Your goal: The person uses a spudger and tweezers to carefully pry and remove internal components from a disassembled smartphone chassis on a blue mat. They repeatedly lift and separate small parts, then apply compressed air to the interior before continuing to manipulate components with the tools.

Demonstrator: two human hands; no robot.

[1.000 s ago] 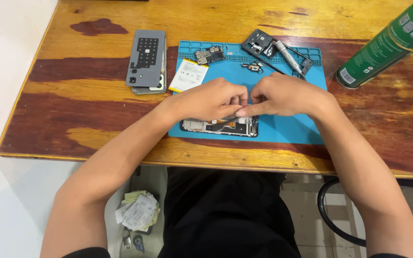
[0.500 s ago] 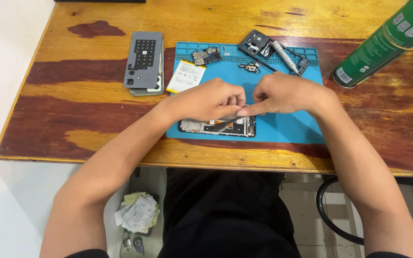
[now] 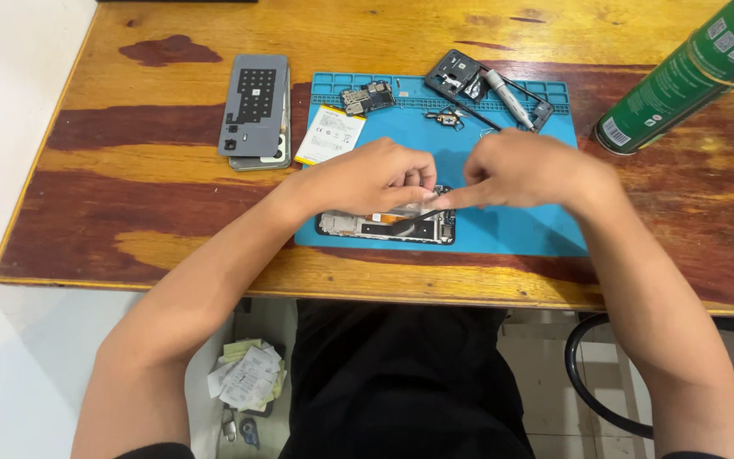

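An opened phone frame [image 3: 375,225] lies on the near part of a blue repair mat [image 3: 511,229] on the wooden table [image 3: 129,212]. My left hand [image 3: 375,178] rests over the frame with fingers curled, pinching a small part at its right end. My right hand [image 3: 520,170] meets it from the right, its index finger pressing down at the same spot. What sits between the fingertips is too small to make out.
On the mat's far edge lie a circuit board [image 3: 367,96], a yellow-white battery [image 3: 330,134], small parts, a dark frame piece [image 3: 456,75] and a silver screwdriver [image 3: 507,96]. Two stacked grey phone covers [image 3: 256,110] lie left of the mat. A green spray can [image 3: 690,72] stands at right.
Both hands stay over the phone frame's right end with only slight finger shifts; the view has moved a little.
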